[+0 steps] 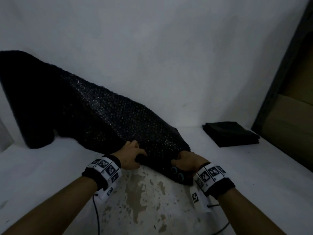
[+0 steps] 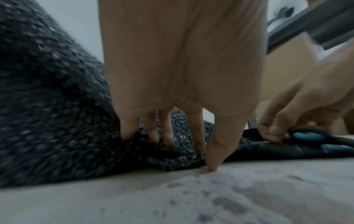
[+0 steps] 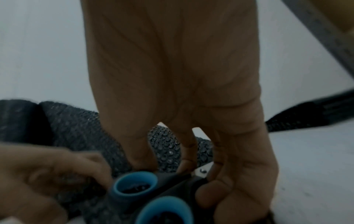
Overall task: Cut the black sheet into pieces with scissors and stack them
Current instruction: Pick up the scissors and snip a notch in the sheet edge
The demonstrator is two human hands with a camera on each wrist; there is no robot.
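Note:
A long black bubble-textured sheet runs from the far left down to the table's middle, part of it lifted. My left hand pinches its near edge, and the thumb tip touches the table. My right hand grips the scissors near the pivot at the sheet's near corner. The black handles have blue-lined loops, and no finger is through them. The blades are hidden under the hand and sheet. A stack of black cut pieces lies at the right.
The white table has a worn, blotchy patch in front of me. A white wall stands behind. A dark metal frame with cardboard rises at the right edge. Cables trail from both wrist units.

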